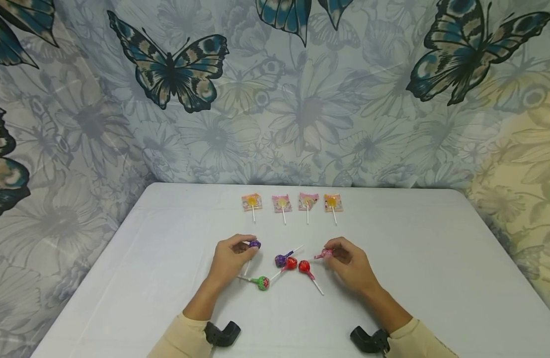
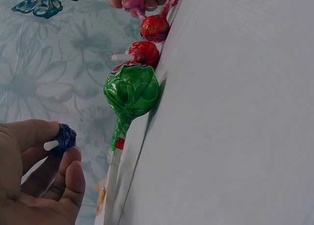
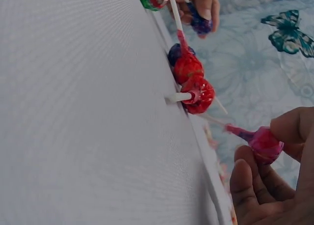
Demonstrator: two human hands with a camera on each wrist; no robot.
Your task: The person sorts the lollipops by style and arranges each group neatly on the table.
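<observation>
My left hand (image 1: 230,258) pinches a purple-wrapped lollipop (image 2: 66,137) by its round head, its white stick pointing down toward me. On the other side, my right hand (image 1: 352,263) holds a pink lollipop (image 3: 266,145) between thumb and fingers, stick toward the left. Between the hands a second purple lollipop (image 1: 280,261) lies against a red lollipop (image 1: 291,263). Another red lollipop (image 1: 304,267) lies just right of them, its stick toward me. Nearest the left hand is a green lollipop (image 1: 263,283), lying with its stick to the left.
Along the back of the white table (image 1: 167,223) lie several flat lollipops in a row: an orange one (image 1: 252,203), a pink one (image 1: 281,204), another pink one (image 1: 308,201) and another orange one (image 1: 333,203). Butterfly-patterned cloth (image 1: 310,119) hangs behind the table.
</observation>
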